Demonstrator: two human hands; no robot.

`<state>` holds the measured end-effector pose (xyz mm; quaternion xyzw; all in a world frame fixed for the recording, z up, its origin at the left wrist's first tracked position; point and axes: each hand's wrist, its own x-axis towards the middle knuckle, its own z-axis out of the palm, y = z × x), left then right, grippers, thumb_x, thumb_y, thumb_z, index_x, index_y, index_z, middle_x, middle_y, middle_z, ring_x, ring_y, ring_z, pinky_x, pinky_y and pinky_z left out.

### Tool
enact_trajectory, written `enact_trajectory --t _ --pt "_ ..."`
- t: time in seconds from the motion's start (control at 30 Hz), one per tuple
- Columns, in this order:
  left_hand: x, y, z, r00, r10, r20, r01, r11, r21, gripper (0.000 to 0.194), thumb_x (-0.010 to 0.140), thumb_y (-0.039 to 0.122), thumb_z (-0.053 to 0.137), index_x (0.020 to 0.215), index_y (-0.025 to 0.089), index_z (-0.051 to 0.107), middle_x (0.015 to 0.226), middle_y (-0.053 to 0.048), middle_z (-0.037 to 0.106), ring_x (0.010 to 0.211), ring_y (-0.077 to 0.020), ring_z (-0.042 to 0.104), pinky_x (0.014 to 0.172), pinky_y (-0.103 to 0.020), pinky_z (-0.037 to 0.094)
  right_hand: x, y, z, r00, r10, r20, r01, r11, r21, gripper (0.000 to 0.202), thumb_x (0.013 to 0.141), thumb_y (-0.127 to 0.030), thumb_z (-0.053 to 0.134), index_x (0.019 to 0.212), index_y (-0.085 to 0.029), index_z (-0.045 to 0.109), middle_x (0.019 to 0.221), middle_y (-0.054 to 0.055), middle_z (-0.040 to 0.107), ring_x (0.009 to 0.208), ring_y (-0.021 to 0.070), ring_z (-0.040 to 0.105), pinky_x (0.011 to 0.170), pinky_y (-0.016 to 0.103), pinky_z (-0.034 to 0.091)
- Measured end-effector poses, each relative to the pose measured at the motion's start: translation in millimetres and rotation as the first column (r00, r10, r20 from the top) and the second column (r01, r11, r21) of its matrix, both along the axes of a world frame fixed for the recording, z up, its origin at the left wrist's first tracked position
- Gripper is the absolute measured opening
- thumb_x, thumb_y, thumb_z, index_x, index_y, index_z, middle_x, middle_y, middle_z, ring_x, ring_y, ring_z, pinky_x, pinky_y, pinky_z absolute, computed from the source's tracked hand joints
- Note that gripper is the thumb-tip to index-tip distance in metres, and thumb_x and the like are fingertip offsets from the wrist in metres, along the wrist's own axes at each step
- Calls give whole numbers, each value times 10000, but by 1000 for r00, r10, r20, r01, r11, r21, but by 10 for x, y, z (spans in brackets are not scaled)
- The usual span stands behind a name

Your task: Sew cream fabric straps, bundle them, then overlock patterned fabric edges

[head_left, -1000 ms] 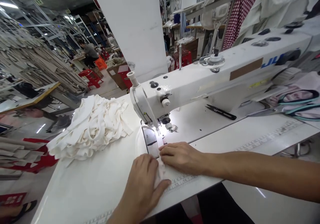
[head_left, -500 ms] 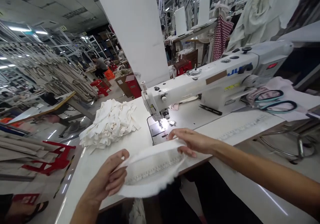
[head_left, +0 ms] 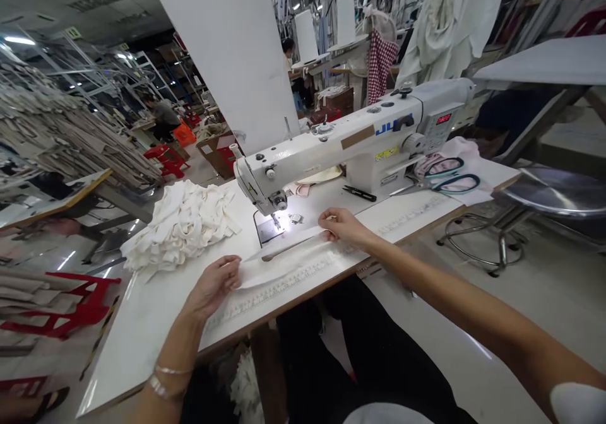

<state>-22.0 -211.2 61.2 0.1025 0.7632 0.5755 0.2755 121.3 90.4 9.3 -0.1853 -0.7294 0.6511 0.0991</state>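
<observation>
A white fabric band (head_left: 284,259) is stretched between my two hands, just in front of the sewing machine's needle area. My left hand (head_left: 218,280) has its fingers closed on the band's left end. At the right end, my right hand (head_left: 341,227) pinches it between thumb and fingers. The white sewing machine (head_left: 331,146) stands behind the band with its needle light on. Under the band, a printed measuring scale (head_left: 293,280) runs along the table's front.
A heap of cream fabric pieces (head_left: 182,225) lies on the table (head_left: 156,323) at left. Black snips (head_left: 358,193) and teal-handled scissors (head_left: 452,175) lie right. A round metal stool (head_left: 556,190) stands at right. People sit in the background.
The band was an open loop held higher and nearer; now it is drawn out flatter, close to the table and machine. The camera view has shifted right.
</observation>
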Motion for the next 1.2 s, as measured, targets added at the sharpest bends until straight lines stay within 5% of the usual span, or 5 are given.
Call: enact_trajectory --t 0.23,0.77,0.97,1.1,1.2 --pt "246 -11 -145 846 158 -510 -236 967 -92 263 697 355 702 890 187 638 1020 -75 584 1081 -277 525 945 -421 443 -270 72 58 997 -74 21 52 849 525 100 856 -209 589 845 -173 682 877 59 705 818 193 637 686 269 443" --pt "1167 337 -737 329 -413 -849 141 911 -389 166 909 182 528 1006 190 662 867 -86 628 844 -232 561 773 -399 436 278 597 -219 938 -347 11 96 290 952 316 853 -51 385 951 -8 683 908 256 589 930 346 494 801 438 399" --pt "1182 412 -323 902 -33 -430 47 999 20 212 911 390 556 802 208 550 750 6 558 567 -110 508 546 -252 392 388 306 -86 947 -304 -103 235 437 868 312 978 -228 342 1046 -117 625 892 140 555 791 249 527 713 353 438" --pt "1210 473 -50 994 21 -108 -15 998 55 304 806 469 687 873 187 596 658 62 464 466 -41 300 452 -203 254 640 -305 109 983 -25 -180 102 897 431 301 1033 -328 294 1113 -204 556 781 42 579 573 163 511 561 287 409" --pt "1263 478 26 999 46 -23 -45 999 21 365 740 459 759 920 156 665 602 62 423 515 -48 309 493 -193 282 807 -656 218 968 78 -237 0 950 313 297 1036 -384 342 1166 -223 554 826 33 628 688 171 567 638 290 418"
